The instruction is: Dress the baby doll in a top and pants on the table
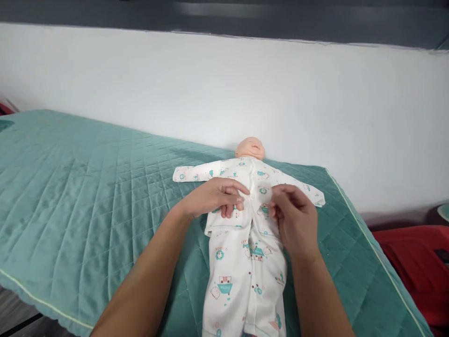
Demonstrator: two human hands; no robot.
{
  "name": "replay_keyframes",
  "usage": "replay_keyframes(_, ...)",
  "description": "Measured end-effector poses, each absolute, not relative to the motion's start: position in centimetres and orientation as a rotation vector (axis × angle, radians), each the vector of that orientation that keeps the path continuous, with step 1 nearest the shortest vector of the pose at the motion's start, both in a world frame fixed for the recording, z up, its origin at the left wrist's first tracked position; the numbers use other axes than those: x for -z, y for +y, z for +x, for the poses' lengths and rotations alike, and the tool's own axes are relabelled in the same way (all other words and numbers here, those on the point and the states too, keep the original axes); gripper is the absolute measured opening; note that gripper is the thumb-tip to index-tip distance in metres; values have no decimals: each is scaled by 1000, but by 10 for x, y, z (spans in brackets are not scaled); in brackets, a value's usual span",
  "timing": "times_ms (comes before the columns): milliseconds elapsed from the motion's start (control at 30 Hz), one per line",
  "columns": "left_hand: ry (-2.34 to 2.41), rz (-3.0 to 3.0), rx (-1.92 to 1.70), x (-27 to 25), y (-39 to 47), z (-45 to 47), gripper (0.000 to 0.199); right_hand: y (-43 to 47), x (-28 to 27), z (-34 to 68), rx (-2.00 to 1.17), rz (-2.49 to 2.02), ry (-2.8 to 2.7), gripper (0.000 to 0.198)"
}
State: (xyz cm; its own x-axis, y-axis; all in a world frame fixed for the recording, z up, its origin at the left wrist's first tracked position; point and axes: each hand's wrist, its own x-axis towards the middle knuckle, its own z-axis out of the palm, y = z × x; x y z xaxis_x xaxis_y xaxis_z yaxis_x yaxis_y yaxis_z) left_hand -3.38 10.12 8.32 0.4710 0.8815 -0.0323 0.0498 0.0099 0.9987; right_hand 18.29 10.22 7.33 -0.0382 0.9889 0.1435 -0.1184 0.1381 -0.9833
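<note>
A baby doll (250, 149) lies face up on a green quilted cover (87, 187), its head close to the white wall (175, 89) and its legs pointing toward the person. It wears a white top (260, 200) and white trousers (229, 267), both printed with small teal and pink figures. The sleeves are spread out to either side, and the lower edge of the top lies over the upper part of the trousers. The left hand (216, 195) is over the chest, its index finger reaching to the front seam of the top while the other fingers bend underneath; a gap shows between index finger and thumb, but whether they have hold of any cloth cannot be told. The right hand (297, 217) is across from it, at the other side of the chest, just beside the seam, its fingers curled and thumb and index finger drawn near each other; whether a bit of the top is pinched there is likewise hidden. The two hands are apart, with a strip of printed cloth between them. A red object (414, 262), partly cut off, stands beyond the cover's piped edge at the right.
</note>
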Motion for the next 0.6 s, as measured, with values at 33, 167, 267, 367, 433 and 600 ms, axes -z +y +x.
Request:
replay_keyframes(33,881,1432,-805,-83,101,-34,35,105,-71,184,-1091,-976,-1132,16)
replay_keyframes(167,932,1470,-725,-85,99,-37,38,115,-59,187,-874,-991,-1095,15)
replay_keyframes(267,977,1461,-671,-87,100,-38,31,118,-53,187,-832,-1067,-1287,25)
replay_keyframes(367,1024,1449,-723,-86,99,-33,30,118,-49,184,-725,-1088,-1622,41)
replay_keyframes(433,1117,1487,-810,-82,92,-24,28,115,-47,182,-610,-1094,-1846,47)
replay_keyframes(600,1523,1913,-949,-66,49,3,17,81,-37,188,-548,-1107,-2046,58)
